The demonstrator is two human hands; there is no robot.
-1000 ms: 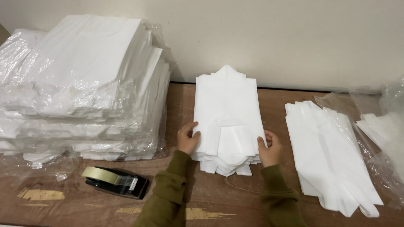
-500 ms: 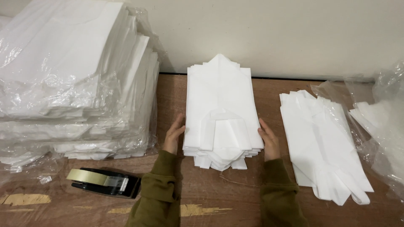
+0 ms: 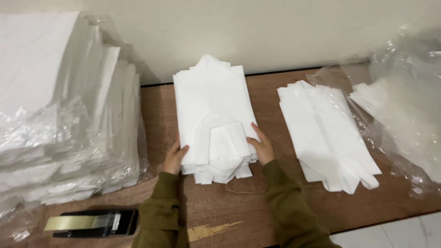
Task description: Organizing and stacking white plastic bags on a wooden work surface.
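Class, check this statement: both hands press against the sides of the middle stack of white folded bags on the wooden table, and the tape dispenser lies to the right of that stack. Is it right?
Not quite. The tape dispenser lies to the left of the stack, near the table's front edge, as the head view shows. The rest holds: the left hand and right hand press against the stack's sides on the wooden table.

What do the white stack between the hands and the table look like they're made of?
White stack: likely thin paper or nonwoven sheet, matte, with crisp folds and layered edges; which one is unclear. Table: wood or wood-look board, brown with faint grain, scuffed pale near the front edge.
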